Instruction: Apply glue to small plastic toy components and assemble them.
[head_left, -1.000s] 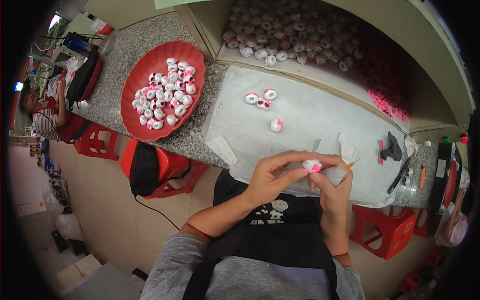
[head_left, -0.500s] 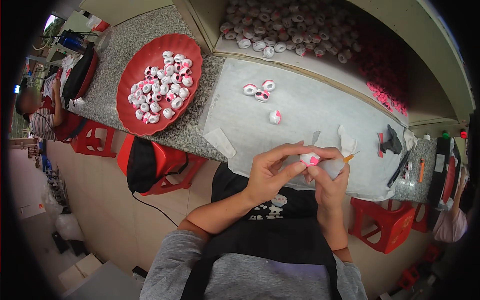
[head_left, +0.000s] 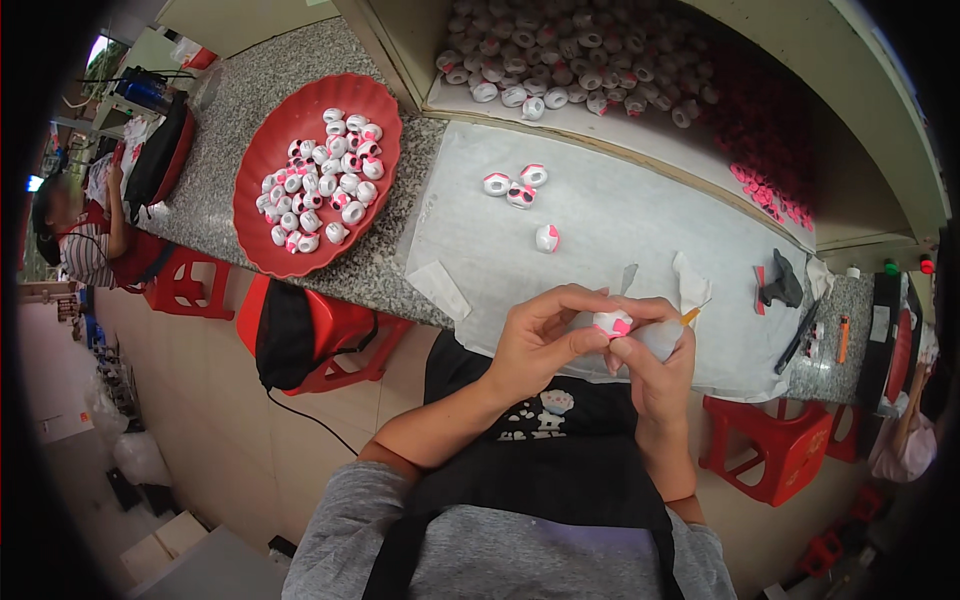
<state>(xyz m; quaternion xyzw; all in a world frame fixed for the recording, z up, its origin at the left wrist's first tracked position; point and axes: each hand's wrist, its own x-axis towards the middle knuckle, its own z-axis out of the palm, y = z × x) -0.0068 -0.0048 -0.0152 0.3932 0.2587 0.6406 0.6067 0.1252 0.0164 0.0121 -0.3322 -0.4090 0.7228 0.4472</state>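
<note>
Over the near edge of the white sheet (head_left: 470, 225), my left hand (head_left: 535, 340) pinches a small rounded white piece with a pink patch (head_left: 613, 324) between thumb and fingertips. My right hand (head_left: 662, 375) is closed around a translucent squeeze bottle (head_left: 660, 340) with a thin yellow-orange tip (head_left: 690, 316). The right thumb and fingertips also touch the white and pink piece from its right side. Farther off on the sheet lie a cluster of similar pieces (head_left: 520, 194) and a single piece (head_left: 547, 238).
A red scalloped bowl (head_left: 260, 150) of such pieces stands at left on the granite counter (head_left: 300, 50). Many more fill a shelf (head_left: 600, 127) behind the sheet. Paper scraps (head_left: 690, 280) and a dark crumpled scrap (head_left: 782, 280) lie at right. Red stools (head_left: 765, 450) stand below.
Both hands stay together with the piece and bottle, shifting only slightly. The piece is turned a little between my fingers, and the bottle's tip points more steeply upward.
</note>
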